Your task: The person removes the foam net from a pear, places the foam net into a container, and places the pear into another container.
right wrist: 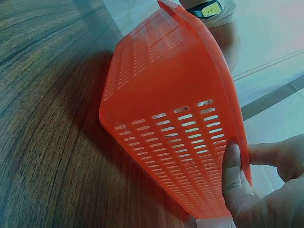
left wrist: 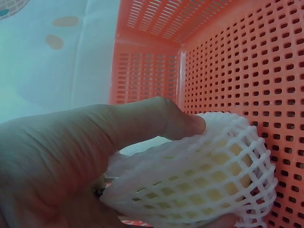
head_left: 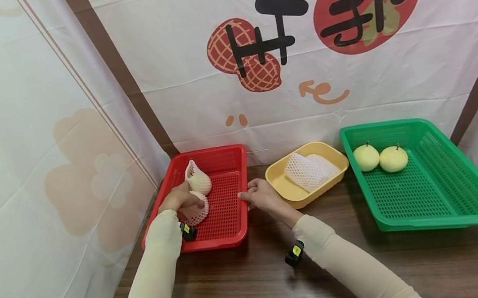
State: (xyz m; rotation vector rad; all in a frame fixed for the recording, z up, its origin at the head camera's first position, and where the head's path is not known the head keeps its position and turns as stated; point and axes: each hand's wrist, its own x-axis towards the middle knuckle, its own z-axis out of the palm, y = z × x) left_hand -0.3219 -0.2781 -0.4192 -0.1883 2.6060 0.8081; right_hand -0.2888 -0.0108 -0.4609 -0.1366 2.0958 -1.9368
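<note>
Inside the red basket (head_left: 229, 221), at its left side, my left hand (head_left: 178, 198) holds a pale yellow pear in a white foam net (left wrist: 209, 178). The thumb lies along the top of the net in the left wrist view, with a fingertip showing underneath. Just behind it in the head view lies a second netted pear (head_left: 199, 182), the net's loose end pointing up. My right hand (head_left: 265, 195) pinches the basket's right rim. In the right wrist view, thumb and fingers straddle that rim, above the slotted red wall (right wrist: 156, 95).
A yellow tray (head_left: 281, 191) holding white foam nets (head_left: 308, 170) stands right of the red basket. Farther right is a green basket (head_left: 441, 220) with two bare pears (head_left: 393, 159) near its back left. All stand on a dark wooden table (head_left: 258, 289), with a printed curtain (head_left: 194, 89) behind.
</note>
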